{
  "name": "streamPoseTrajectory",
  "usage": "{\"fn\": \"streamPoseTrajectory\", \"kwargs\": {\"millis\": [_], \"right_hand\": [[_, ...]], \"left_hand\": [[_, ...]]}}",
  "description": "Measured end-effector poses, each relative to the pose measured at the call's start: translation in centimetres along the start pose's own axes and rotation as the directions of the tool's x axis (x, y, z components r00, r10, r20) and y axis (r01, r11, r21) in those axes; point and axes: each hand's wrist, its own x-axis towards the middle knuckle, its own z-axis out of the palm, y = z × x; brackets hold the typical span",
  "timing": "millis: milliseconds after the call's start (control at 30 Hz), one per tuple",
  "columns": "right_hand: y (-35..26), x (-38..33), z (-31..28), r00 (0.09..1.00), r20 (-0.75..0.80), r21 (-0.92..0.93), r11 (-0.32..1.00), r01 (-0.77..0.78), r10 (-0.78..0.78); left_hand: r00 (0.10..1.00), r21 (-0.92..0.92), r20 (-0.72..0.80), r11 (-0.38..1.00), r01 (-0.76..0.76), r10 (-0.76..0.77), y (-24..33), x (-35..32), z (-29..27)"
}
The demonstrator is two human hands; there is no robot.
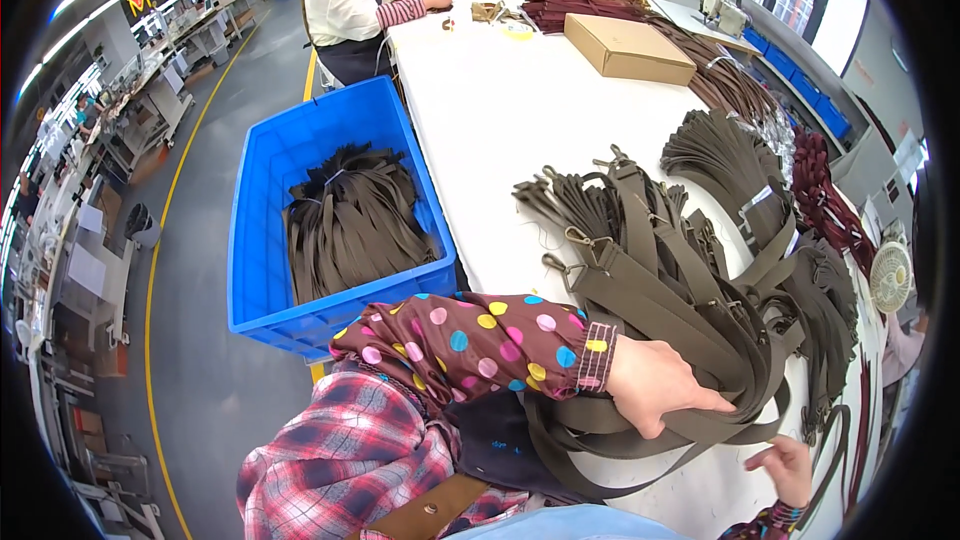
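Observation:
A large pile of olive-brown webbing straps (640,300) with metal snap hooks lies on the white table in front of me. My left hand (655,385), in a dark polka-dot sleeve, rests on the looped near end of the pile. Its index finger stretches along the bands, and the thumb and curled fingers close on a strap. Just right of these loops, my right hand (785,470) hangs with fingers bent and apart, holding nothing visible. Part of it is cut by the lens rim. One strap loop drops toward my lap.
A blue crate (335,305) with bundled olive straps (355,225) stands left of the table (470,120). Farther back are a cardboard box (630,48), maroon straps (580,12) and a seated person (350,10). More olive bundles (725,155) and a fan (890,277) are at right.

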Motion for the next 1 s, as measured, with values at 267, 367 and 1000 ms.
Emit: {"fn": "streamPoseTrajectory", "kwargs": {"millis": [267, 367, 1000], "right_hand": [[-14.6, 8.3, 2.9, 0.870, -0.063, -0.622, 0.700, 0.350, -0.490], [-22.3, 12.4, 7.0, 0.774, 0.178, -0.634, 0.530, 0.563, -0.608], [-8.1, 18.3, 7.6, 0.838, -0.033, -0.857, 0.446, 0.257, -0.545]], "left_hand": [[0.988, 0.310, -0.040, 0.938, 0.156, -0.151, 1.6, 0.7, 2.7], [0.974, 0.480, -0.143, 0.848, 0.226, -0.179, 1.9, 0.2, 5.1], [0.954, 0.445, -0.291, 0.872, 0.203, -0.073, 2.7, -0.5, 4.7]]}}
